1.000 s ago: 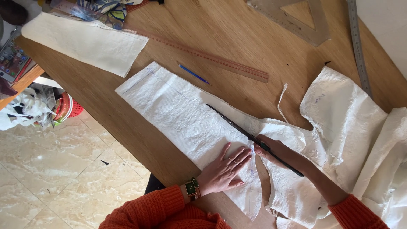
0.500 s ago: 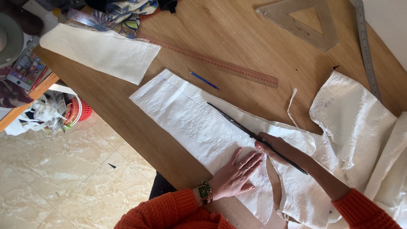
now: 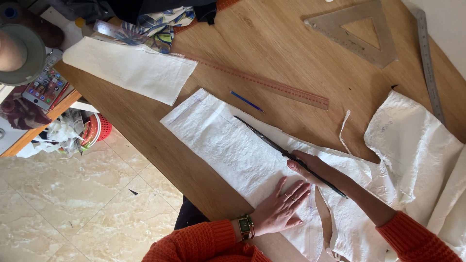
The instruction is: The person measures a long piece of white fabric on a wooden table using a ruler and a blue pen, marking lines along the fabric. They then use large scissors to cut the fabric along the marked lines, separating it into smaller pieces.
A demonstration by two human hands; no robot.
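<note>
My right hand point(image 3: 315, 171) grips long black scissors point(image 3: 272, 143) whose blades lie along the far edge of a white fabric piece point(image 3: 228, 145) on the wooden table point(image 3: 291, 43). My left hand point(image 3: 280, 207) lies flat with fingers spread on the same fabric, just beside the scissor handles. A wristwatch sits on that wrist, and both sleeves are orange. A thin cut-off strip of cloth point(image 3: 343, 127) rests past the blades.
A blue pen point(image 3: 246, 101) and a long reddish ruler point(image 3: 272, 85) lie beyond the fabric. A clear set square point(image 3: 359, 34) and metal ruler point(image 3: 428, 58) sit far right. More white cloth point(image 3: 131, 70) lies left and white cloth point(image 3: 417, 145) lies right. A red basket point(image 3: 97, 130) stands on the tiled floor.
The view has shifted so the table sits lower and further right in the frame. Both hands stay in the same hold on the fabric and scissors.
</note>
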